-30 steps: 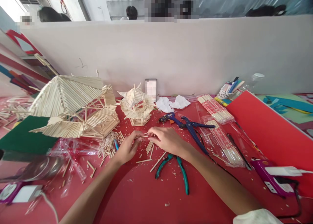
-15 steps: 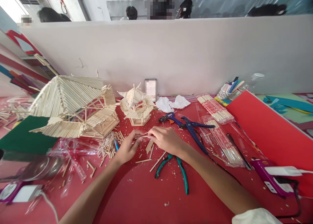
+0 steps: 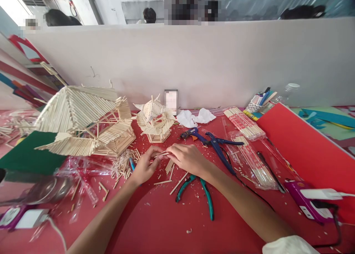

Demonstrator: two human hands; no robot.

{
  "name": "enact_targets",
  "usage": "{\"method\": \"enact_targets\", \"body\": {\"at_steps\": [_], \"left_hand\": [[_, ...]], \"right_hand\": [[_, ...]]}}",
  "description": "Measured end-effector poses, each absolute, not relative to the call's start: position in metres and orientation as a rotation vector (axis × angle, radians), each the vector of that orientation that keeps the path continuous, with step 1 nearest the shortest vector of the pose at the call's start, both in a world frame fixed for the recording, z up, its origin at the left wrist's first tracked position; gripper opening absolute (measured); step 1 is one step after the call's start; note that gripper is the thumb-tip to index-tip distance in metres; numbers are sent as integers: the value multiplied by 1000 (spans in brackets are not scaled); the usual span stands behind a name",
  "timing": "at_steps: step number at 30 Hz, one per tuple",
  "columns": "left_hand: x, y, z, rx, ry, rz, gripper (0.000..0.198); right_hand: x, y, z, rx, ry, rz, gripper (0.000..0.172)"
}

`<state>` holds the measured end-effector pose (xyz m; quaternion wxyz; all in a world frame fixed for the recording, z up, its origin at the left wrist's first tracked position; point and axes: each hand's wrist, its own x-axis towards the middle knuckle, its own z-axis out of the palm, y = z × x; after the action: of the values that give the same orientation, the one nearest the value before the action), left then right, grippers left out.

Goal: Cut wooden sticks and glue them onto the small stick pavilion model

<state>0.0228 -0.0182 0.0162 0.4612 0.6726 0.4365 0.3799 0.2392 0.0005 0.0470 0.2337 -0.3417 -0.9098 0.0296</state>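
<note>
Head view, red desk (image 3: 166, 224).

- Left hand (image 3: 145, 167): low over the desk, grip pinched on the near end of a thin pale wooden stick (image 3: 161, 154), thumb on top.
- Right hand (image 3: 188, 158): knuckles up, fingertips closed on the far end of the same stick. The two hands almost touch.
- The stick lies roughly level, just above the desk, in front of the small pale stick-built pavilion model (image 3: 155, 122).
- Under and around the hands: short loose cut sticks (image 3: 124, 165) and wood crumbs. A few longer pieces lie just below the right hand.
- Teal-handled pliers (image 3: 206, 195): flat on the desk, beside the right wrist, handles spread, untouched.
- Blue-handled cutters (image 3: 222, 146): beyond the right hand, near a blue glue gun (image 3: 190, 134).
- Large stick-built roofed model (image 3: 83, 121): left, well apart from the hands.
- White crumpled tissue (image 3: 194, 116): at the grey partition.
- Purple power strip (image 3: 310, 204): far right.
</note>
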Motion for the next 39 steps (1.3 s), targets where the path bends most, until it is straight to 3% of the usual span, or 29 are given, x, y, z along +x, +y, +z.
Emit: {"method": "enact_targets", "body": {"at_steps": [9, 20, 39], "left_hand": [[39, -21, 17, 1248, 1043, 1123, 32], [22, -13, 20, 1858, 1319, 1134, 21], [15, 0, 10, 1467, 1362, 1196, 30]], "right_hand": [[235, 1, 40, -963, -2379, 30, 11], [232, 2, 38, -1140, -2411, -44, 18], [222, 14, 35, -1216, -2406, -8, 17]]}}
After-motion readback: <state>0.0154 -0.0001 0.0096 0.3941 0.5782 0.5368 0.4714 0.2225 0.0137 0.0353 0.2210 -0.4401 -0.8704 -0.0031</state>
